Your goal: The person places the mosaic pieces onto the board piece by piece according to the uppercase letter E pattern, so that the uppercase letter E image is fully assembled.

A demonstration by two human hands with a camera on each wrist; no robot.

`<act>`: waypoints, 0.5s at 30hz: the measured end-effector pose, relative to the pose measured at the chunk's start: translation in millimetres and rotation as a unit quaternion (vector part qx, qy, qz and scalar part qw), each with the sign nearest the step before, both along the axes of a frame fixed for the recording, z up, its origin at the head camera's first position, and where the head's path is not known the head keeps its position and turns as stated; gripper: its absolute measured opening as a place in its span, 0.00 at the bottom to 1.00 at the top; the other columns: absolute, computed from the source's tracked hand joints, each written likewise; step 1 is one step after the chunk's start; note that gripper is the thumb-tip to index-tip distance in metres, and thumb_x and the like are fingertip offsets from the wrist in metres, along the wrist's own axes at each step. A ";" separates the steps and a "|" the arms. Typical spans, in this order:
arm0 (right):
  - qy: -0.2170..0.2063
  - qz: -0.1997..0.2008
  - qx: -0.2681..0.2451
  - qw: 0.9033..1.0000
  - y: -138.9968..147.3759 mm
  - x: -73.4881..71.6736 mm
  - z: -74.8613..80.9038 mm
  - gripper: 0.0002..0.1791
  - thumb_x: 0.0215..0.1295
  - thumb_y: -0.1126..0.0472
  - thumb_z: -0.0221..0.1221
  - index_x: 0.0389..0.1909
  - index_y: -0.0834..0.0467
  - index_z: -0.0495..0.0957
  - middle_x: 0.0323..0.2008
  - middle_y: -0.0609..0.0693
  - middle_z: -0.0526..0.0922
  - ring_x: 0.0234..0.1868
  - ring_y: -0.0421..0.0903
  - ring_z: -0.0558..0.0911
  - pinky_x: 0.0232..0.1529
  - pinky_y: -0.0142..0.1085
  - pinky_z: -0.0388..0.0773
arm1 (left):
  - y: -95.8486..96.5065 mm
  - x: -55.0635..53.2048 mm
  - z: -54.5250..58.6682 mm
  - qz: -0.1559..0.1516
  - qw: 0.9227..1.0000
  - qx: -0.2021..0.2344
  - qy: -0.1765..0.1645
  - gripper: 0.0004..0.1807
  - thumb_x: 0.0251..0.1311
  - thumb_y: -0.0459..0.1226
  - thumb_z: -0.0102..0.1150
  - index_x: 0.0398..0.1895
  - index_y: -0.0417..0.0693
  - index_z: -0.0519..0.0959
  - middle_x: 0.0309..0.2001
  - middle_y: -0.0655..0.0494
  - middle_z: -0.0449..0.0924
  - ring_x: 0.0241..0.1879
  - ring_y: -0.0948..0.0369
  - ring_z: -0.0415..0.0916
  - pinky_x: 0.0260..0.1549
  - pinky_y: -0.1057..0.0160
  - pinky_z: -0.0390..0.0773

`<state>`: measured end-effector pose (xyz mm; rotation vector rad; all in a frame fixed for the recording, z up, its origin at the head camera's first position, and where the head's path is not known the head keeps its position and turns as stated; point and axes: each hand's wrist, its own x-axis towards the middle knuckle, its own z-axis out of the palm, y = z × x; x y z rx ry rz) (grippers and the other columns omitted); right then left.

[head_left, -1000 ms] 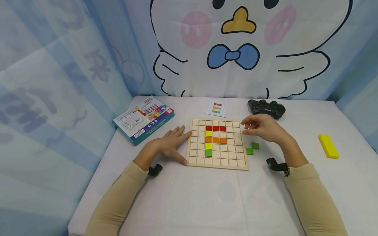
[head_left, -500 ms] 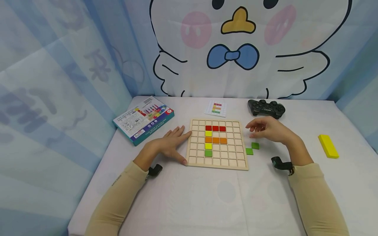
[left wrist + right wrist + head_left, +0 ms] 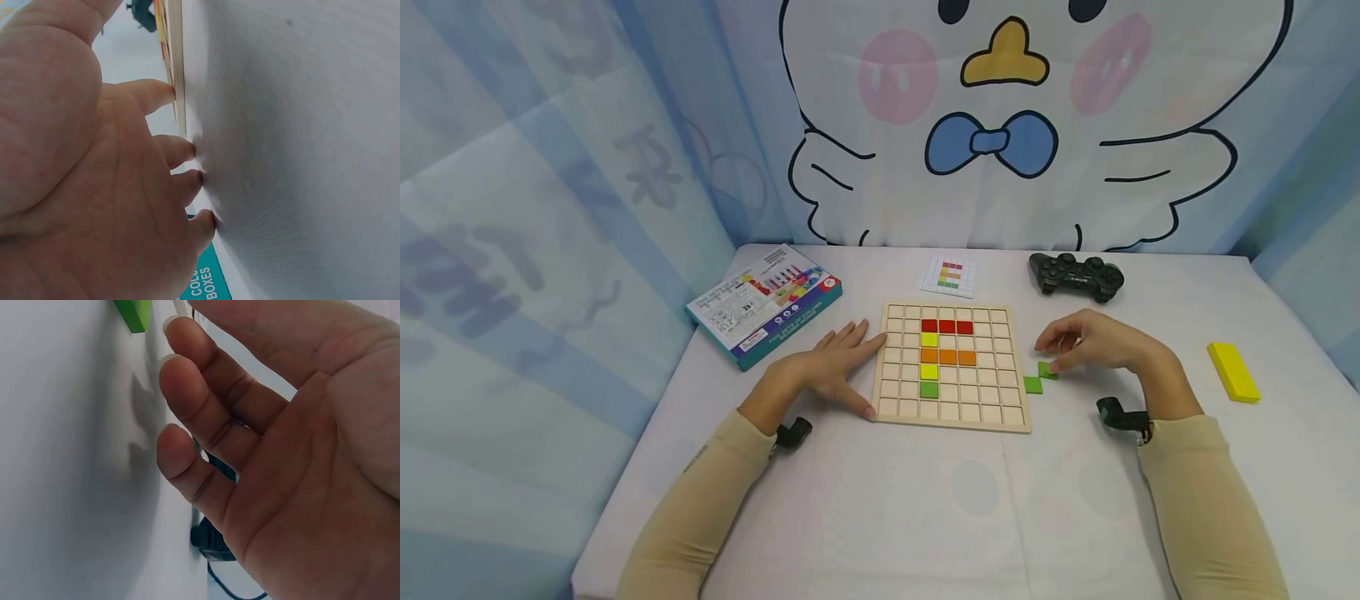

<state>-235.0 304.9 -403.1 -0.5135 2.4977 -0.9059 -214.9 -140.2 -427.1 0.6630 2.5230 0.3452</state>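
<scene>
In the head view a wooden grid board (image 3: 951,412) holds red, yellow, orange and green square tiles in an E-like pattern. My left hand (image 3: 835,367) lies spread at its left edge, fingers touching the frame and tabletop; the left wrist view shows fingertips (image 3: 164,94) against the wood. My right hand (image 3: 1090,337) hovers right of the board with loosely bent fingers. Its thumb overlaps one green tile (image 3: 1045,369); contact cannot be told. A second green tile (image 3: 1033,385) lies beside the board's edge. In the right wrist view a green piece (image 3: 134,314) sits apart from the visible fingers.
Behind the board lies a pattern card (image 3: 950,276). A black game controller (image 3: 1077,277) stands at the back right, a yellow block (image 3: 1234,372) at the far right. The puzzle box (image 3: 765,304) lies back left. Printed curtains surround the white table (image 3: 925,517).
My right hand has moved away from the board's right edge, then down toward the green tiles, its thumb now over the upper one. The left hand and the board stay put.
</scene>
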 end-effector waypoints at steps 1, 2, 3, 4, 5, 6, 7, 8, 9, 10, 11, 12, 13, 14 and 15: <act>-0.006 0.005 0.001 1.000 0.1 -0.3 -0.7 0.17 0.55 0.63 0.77 0.47 0.57 0.87 0.43 0.52 0.88 0.41 0.45 0.79 0.41 0.32 0.76 | 0.1 0.1 0.2 0.000 1.000 0.000 0.000 0.71 0.45 0.68 0.75 0.86 0.66 0.40 0.86 0.51 0.26 0.85 0.51 0.20 0.82 0.45 0.28; -0.009 0.008 0.001 1.000 0.1 -0.7 -1.4 0.17 0.55 0.63 0.77 0.46 0.57 0.88 0.43 0.52 0.88 0.41 0.45 0.79 0.41 0.32 0.76 | 0.2 0.1 0.3 0.000 1.000 -0.001 0.001 0.71 0.45 0.68 0.75 0.86 0.66 0.40 0.86 0.51 0.26 0.85 0.51 0.20 0.82 0.45 0.27; -0.011 0.010 0.001 1.000 0.0 -1.1 -2.2 0.17 0.54 0.63 0.77 0.46 0.58 0.88 0.42 0.52 0.88 0.41 0.45 0.80 0.41 0.32 0.77 | 0.3 0.4 0.7 0.000 1.000 -0.001 0.001 0.71 0.45 0.68 0.75 0.86 0.66 0.40 0.86 0.51 0.26 0.85 0.51 0.21 0.82 0.45 0.27; -0.013 0.013 0.000 1.000 -0.2 -1.3 -2.6 0.17 0.54 0.64 0.77 0.46 0.58 0.87 0.42 0.52 0.88 0.40 0.45 0.80 0.41 0.32 0.77 | 0.3 0.5 1.0 0.000 1.000 -0.002 0.002 0.71 0.45 0.68 0.75 0.86 0.66 0.40 0.86 0.50 0.26 0.85 0.51 0.21 0.82 0.45 0.28; -0.015 0.014 -0.002 1.000 -0.5 -1.4 -3.0 0.16 0.54 0.64 0.77 0.45 0.58 0.87 0.41 0.52 0.87 0.40 0.45 0.79 0.41 0.31 0.77 | 0.2 0.5 1.3 0.000 1.000 -0.001 0.002 0.71 0.45 0.68 0.75 0.86 0.66 0.40 0.86 0.50 0.26 0.85 0.51 0.21 0.82 0.45 0.28; -0.017 0.015 -0.003 1.000 -0.9 -1.5 -3.2 0.16 0.54 0.64 0.76 0.45 0.58 0.87 0.41 0.52 0.87 0.40 0.44 0.79 0.41 0.31 0.77 | 0.3 0.6 1.7 -0.001 1.000 -0.001 0.003 0.71 0.45 0.68 0.75 0.86 0.66 0.41 0.86 0.50 0.26 0.85 0.51 0.21 0.82 0.45 0.28; -0.018 0.015 -0.004 1.000 -1.0 -1.8 -3.7 0.16 0.54 0.64 0.76 0.45 0.58 0.87 0.41 0.52 0.87 0.40 0.44 0.79 0.40 0.31 0.77 | 0.3 0.7 1.9 -0.001 1.000 -0.001 0.003 0.71 0.45 0.68 0.75 0.86 0.66 0.40 0.86 0.50 0.26 0.85 0.51 0.21 0.82 0.45 0.28; -0.020 0.015 -0.005 1.000 -1.0 -2.0 -4.1 0.16 0.54 0.65 0.76 0.44 0.58 0.87 0.40 0.52 0.87 0.40 0.44 0.79 0.40 0.31 0.76 | 0.4 0.8 2.3 -0.001 1.000 -0.001 0.003 0.71 0.45 0.68 0.76 0.86 0.66 0.40 0.86 0.51 0.26 0.85 0.51 0.21 0.82 0.45 0.28; -0.022 0.015 -0.006 1.000 -1.0 -2.2 -4.6 0.16 0.54 0.65 0.76 0.44 0.58 0.87 0.40 0.52 0.86 0.39 0.44 0.79 0.40 0.31 0.76 | 0.4 0.9 2.7 -0.001 1.000 0.000 0.003 0.71 0.45 0.68 0.76 0.86 0.65 0.40 0.86 0.50 0.26 0.85 0.51 0.21 0.82 0.45 0.28; -0.024 0.015 -0.006 1.000 -0.9 -2.3 -5.0 0.15 0.54 0.65 0.76 0.44 0.59 0.87 0.39 0.52 0.86 0.39 0.44 0.78 0.40 0.31 0.76 | 0.5 1.0 2.9 -0.001 1.000 0.001 0.003 0.71 0.45 0.68 0.76 0.86 0.65 0.41 0.86 0.50 0.26 0.85 0.51 0.21 0.82 0.45 0.28; -0.025 0.016 -0.006 1.000 -0.9 -2.5 -5.5 0.15 0.54 0.65 0.76 0.43 0.59 0.87 0.39 0.52 0.86 0.39 0.43 0.78 0.39 0.31 0.76 | 0.7 1.2 3.2 -0.002 1.000 0.002 0.003 0.71 0.45 0.68 0.76 0.86 0.65 0.41 0.86 0.50 0.26 0.85 0.51 0.21 0.82 0.45 0.28; -0.028 0.016 -0.006 0.999 -0.8 -2.8 -6.0 0.15 0.54 0.66 0.76 0.43 0.59 0.87 0.39 0.52 0.86 0.38 0.43 0.78 0.39 0.31 0.76 | 0.8 1.5 3.6 -0.002 1.000 0.002 0.003 0.71 0.45 0.68 0.76 0.86 0.65 0.41 0.86 0.50 0.26 0.85 0.51 0.21 0.82 0.45 0.28; -0.030 0.016 -0.006 0.999 -0.6 -3.1 -6.5 0.14 0.54 0.66 0.76 0.43 0.59 0.87 0.39 0.52 0.86 0.38 0.43 0.78 0.39 0.31 0.76 | 0.8 1.6 3.6 -0.002 1.000 0.003 0.002 0.71 0.45 0.68 0.76 0.86 0.64 0.41 0.86 0.50 0.26 0.85 0.50 0.21 0.82 0.45 0.28; -0.032 0.016 -0.005 0.999 -0.6 -3.2 -6.9 0.14 0.54 0.67 0.76 0.42 0.59 0.87 0.39 0.52 0.86 0.37 0.43 0.78 0.39 0.31 0.76 | 1.0 1.9 4.0 -0.002 1.000 0.004 0.002 0.71 0.45 0.67 0.76 0.86 0.64 0.41 0.86 0.50 0.26 0.85 0.50 0.21 0.82 0.45 0.28; -0.034 0.017 -0.005 0.999 -0.6 -3.4 -7.2 0.14 0.54 0.67 0.76 0.42 0.60 0.87 0.39 0.52 0.86 0.37 0.43 0.78 0.39 0.31 0.77 | 1.0 2.0 4.2 -0.002 1.000 0.006 0.001 0.71 0.45 0.67 0.76 0.86 0.64 0.41 0.86 0.49 0.26 0.85 0.50 0.21 0.82 0.45 0.28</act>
